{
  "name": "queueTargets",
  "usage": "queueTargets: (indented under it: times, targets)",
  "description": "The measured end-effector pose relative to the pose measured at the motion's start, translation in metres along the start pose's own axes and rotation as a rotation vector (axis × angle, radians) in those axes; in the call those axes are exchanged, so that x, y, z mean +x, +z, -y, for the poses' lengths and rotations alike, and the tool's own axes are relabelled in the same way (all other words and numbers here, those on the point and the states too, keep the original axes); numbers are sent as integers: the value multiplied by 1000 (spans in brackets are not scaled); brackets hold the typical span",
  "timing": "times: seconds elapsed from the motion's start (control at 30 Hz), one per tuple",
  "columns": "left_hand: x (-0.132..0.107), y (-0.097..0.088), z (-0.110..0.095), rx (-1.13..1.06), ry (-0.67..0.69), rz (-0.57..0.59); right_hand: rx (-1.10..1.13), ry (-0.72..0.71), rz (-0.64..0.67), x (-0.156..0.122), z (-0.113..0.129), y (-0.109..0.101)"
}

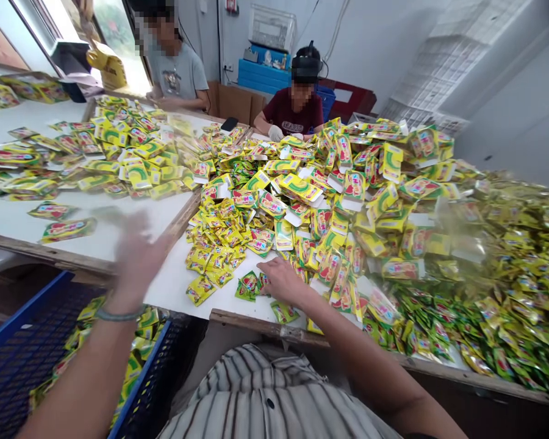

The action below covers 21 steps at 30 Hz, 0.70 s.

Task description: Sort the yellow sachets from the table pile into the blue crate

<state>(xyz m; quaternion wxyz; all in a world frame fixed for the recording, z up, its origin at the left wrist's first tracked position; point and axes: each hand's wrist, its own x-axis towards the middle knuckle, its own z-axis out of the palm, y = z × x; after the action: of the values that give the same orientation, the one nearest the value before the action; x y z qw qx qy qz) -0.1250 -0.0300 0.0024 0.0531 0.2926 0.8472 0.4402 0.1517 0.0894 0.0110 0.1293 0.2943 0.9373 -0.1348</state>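
Observation:
My left hand is smeared by motion above the white tabletop at the left, beside a wooden divider strip. Its fingers are too blurred to make out. Two flat yellow-green packets lie just left of it. My right hand is low over the table in front of me, its fingers closed round the edge of a small green sachet. Another green sachet lies right beside it, and one more is under the wrist. Small yellow sachets are heaped left of this hand.
A large pile of yellow cardboard boxes spreads across the table. Loose sachets are heaped at the right. A blue crate holding yellow packets stands below the left edge. Two people sit across the table, one with white gloves.

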Motion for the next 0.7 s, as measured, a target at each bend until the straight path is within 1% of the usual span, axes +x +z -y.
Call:
queueTargets:
  times: [0.03,0.07,0.1,0.13,0.17,0.23,0.3,0.4,0.47,0.5,0.57,0.63,0.7]
  targets:
    - [-17,11,-7,23,-20,95,-56,2,17,0,2,6]
    - [-33,23,-13,42,-14,221,-95,11,28,0,2,11]
    - [-48,34,-19,66,-3,317,-116,24,31,0,2,15]
    - [-60,43,-23,88,5,393,-120,31,29,-1,1,18]
    - [-68,50,-25,121,5,419,-111,30,22,-3,0,20]
    - [-74,54,-23,217,-23,386,-53,18,-29,-7,-5,22]
    - [-73,50,-16,339,-42,348,46,30,-145,-13,-10,24]
    - [-76,46,-7,482,-5,387,263,90,-360,-18,-11,28]
    - [-82,51,-7,559,36,390,467,129,-435,-18,-8,32]
    - [-85,55,-7,590,55,381,577,152,-442,-17,-6,33]
    - [-91,65,-10,608,82,375,753,204,-411,-16,-3,35]
    - [-94,72,-11,546,88,399,836,261,-366,-15,-1,34]
    - [-95,76,-11,459,92,436,846,302,-351,-16,1,32]
